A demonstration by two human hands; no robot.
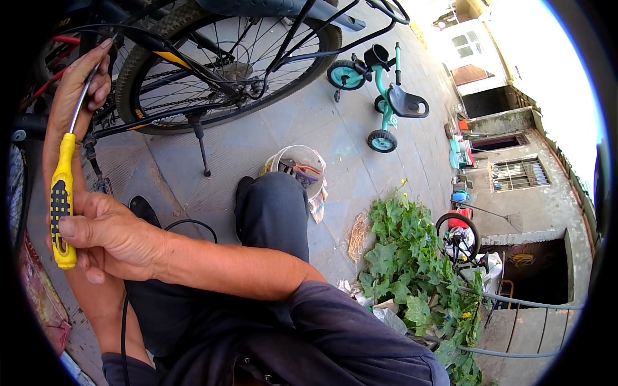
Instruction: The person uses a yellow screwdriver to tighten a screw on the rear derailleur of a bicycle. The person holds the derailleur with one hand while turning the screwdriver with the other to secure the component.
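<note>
My right hand [109, 235] is closed around the yellow-and-black handle of a screwdriver [64, 161], thumb laid along the grip. The metal shaft slants up and away, its tip close to the frame of a black bicycle [212, 80]. Behind the shaft, my left hand [90, 80] reaches up to the bicycle frame with its fingers curled. What those fingers hold is hidden. The bicycle stands on its kickstand [201, 145], its spoked wheel and chain facing me. A black cable [125, 321] hangs down past my left forearm.
A white bucket [315, 164] holding tools and cables stands by my knee [277, 199]. Beyond it is a turquoise tricycle [386, 96]. Leafy plants [402, 257] grow at the right, with a wheel [458, 238] and a rake [512, 219] near the building wall.
</note>
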